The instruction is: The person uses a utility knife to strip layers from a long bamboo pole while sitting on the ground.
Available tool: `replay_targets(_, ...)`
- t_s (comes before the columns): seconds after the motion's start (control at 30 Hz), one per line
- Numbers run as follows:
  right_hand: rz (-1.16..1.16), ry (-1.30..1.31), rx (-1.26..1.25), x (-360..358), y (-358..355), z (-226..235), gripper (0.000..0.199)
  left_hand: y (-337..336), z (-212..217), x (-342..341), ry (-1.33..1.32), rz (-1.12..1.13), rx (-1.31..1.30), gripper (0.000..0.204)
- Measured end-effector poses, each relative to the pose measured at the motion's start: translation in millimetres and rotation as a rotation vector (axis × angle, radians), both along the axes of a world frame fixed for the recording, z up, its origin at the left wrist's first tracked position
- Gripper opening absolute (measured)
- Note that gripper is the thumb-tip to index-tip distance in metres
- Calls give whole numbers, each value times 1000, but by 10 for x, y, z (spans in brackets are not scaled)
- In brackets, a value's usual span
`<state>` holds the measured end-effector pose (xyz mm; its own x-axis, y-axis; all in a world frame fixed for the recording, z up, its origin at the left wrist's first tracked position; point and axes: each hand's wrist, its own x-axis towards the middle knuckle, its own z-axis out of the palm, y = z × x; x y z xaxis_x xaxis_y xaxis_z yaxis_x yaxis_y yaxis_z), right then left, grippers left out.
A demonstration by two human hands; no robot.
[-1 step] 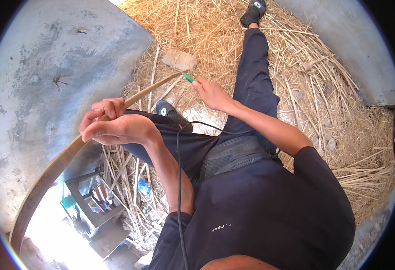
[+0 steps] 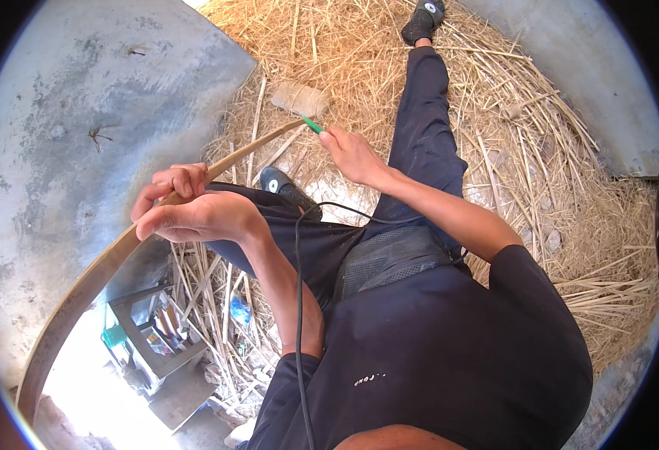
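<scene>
A long, flat tan strip, wood or bamboo by its look [image 2: 82, 289], slants up from the lower left and tapers toward its far end. My left hand [image 2: 194, 202] is closed around it partway along, palm side up. Between the fingers of my right hand [image 2: 352, 154] is a slim green pen-like tool [image 2: 311, 124], its tip at the strip's far end. Whether that tip touches the strip or only overlaps it in view, I cannot tell. My fingers hide the tool's rear part.
Straw and shavings [image 2: 359, 60] cover the floor around my outstretched legs. A grey wall [image 2: 67, 112] rises at the left, another [image 2: 584, 82] at the far right. A small frame-like stand [image 2: 157, 356] with items inside sits lower left. A black cable [image 2: 299, 300] crosses my body.
The green tool has shifted slightly left, its tip now over the strip's end. My left hand and the strip look almost unmoved.
</scene>
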<state>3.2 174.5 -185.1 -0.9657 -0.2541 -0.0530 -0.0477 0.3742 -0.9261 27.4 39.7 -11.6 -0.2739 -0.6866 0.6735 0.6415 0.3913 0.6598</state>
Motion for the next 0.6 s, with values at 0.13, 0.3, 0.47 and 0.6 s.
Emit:
replay_targets(0.13,-65,276,-263,77,-96,403,36,-85,-58,37,-45,15,-60,52)
replay_targets(0.3,49,204,43,-33,-169,-217,35,29,-77,20,-10,-18,-51,48)
replay_targets(0.47,96,133,-2,-70,-238,-57,34,-41,-117,29,26,31,-33,46)
replay_targets(0.6,117,206,53,26,-270,263,32,-34,-120,-7,48,48,-23,46)
